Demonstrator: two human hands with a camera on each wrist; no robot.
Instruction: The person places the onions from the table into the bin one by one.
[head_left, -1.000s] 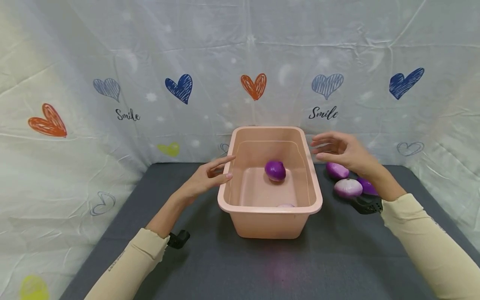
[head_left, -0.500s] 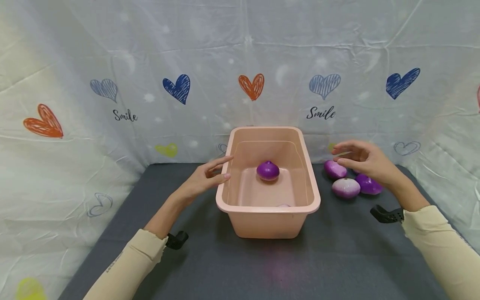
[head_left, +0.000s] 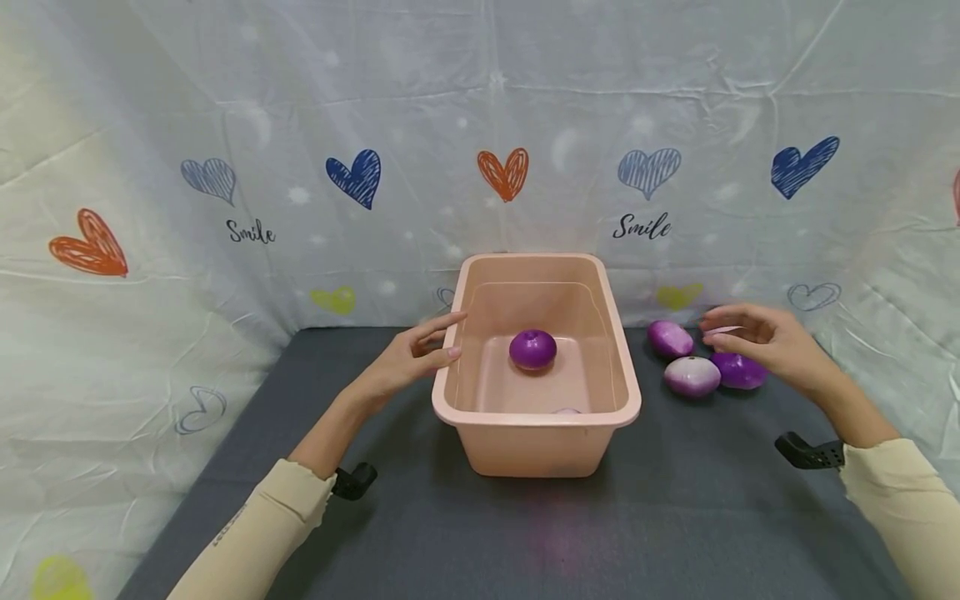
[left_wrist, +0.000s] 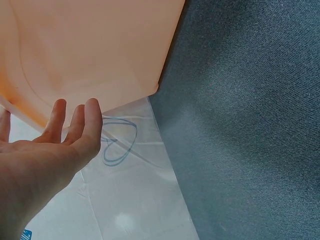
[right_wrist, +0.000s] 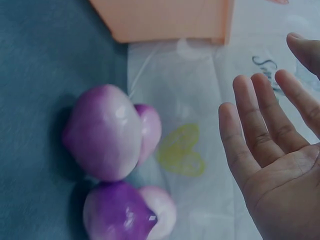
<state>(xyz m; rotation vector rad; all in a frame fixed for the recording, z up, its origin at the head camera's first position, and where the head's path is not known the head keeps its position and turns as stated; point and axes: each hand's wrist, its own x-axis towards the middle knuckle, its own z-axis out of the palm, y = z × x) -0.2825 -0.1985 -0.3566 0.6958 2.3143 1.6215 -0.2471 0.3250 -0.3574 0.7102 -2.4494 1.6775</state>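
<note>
Purple-and-white, glossy round onions point(head_left: 692, 377) sit just below a relaxed right hand point(head_left: 780, 343)

Four of these lie close together at right of the frame in the head view, near the rear edge of the dark grey cloth-covered table point(head_left: 480, 542). The right hand, fingers extended and holding nothing, hangs over the rear right one; the head view does not settle whether it touches. Grey cloth shows as a strip between the group and the peach plastic tub point(head_left: 536, 419) at centre, and more stretches across the lower frame.

The tub's tall right wall stands between the group and its inside, where a deep purple onion point(head_left: 533, 350) rests on the floor. A pale sliver point(head_left: 567, 411) shows above the near rim. At the left rim, the left hand point(head_left: 401, 360) rests its fingertips, unclenched. White fabric printed with hearts point(head_left: 502, 100) closes off the back.

The right wrist view shows the pale rear onion point(right_wrist: 164, 212), mostly hidden by fingers in the head view, behind a purple one. The left wrist view adds the tub's outer wall point(left_wrist: 110, 50) and its base edge on the cloth.
</note>
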